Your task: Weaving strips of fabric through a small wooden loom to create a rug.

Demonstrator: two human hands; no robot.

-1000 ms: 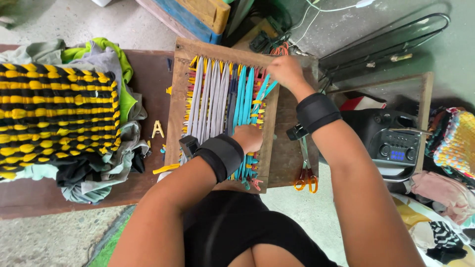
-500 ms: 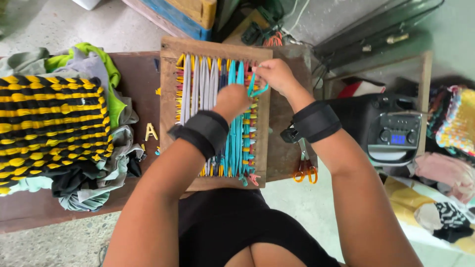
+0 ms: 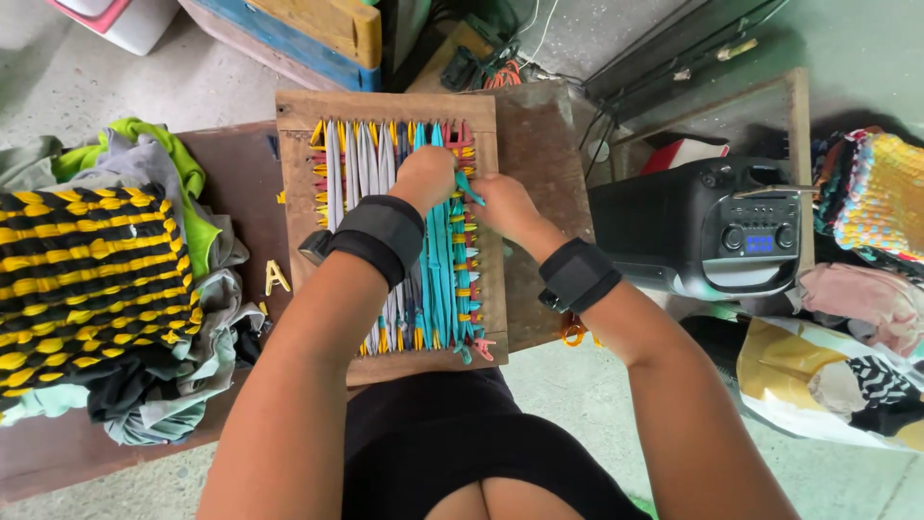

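- Both hands have come together since half a second ago; they now meet over the upper middle of the loom, where before the right hand reached toward the far right pegs.
- Left hand [image 3: 423, 178] sits on the strips near the far edge of the wooden loom [image 3: 385, 108], fingers curled down; what they pinch is hidden under the knuckles, cannot tell.
- Right hand [image 3: 505, 207] is just beside the left, touching it, fingers clenched on a teal strip [image 3: 468, 186] that pokes out between the two hands.
- Black wrist bands on both forearms, left band [image 3: 380, 236], right band [image 3: 577, 274].
- Loom lies flat on the brown table [image 3: 236, 159], toward its right end; grey strips [image 3: 348, 164] fill the left half, teal strips the right half, all running from far edge to near edge.
- Coloured pegs [image 3: 472, 289] line the right side of the loom.
- Yellow-and-black woven mat [image 3: 91, 279] rests on a pile of cloth [image 3: 207, 318] at the table's left end.
- Small yellow clip [image 3: 276, 277] lies on the table between cloth pile and loom.
- Black radio [image 3: 717, 231] stands right of the table, well apart from the hands.
- Orange scissors [image 3: 575, 332] peek out under the right forearm at the table's right edge.
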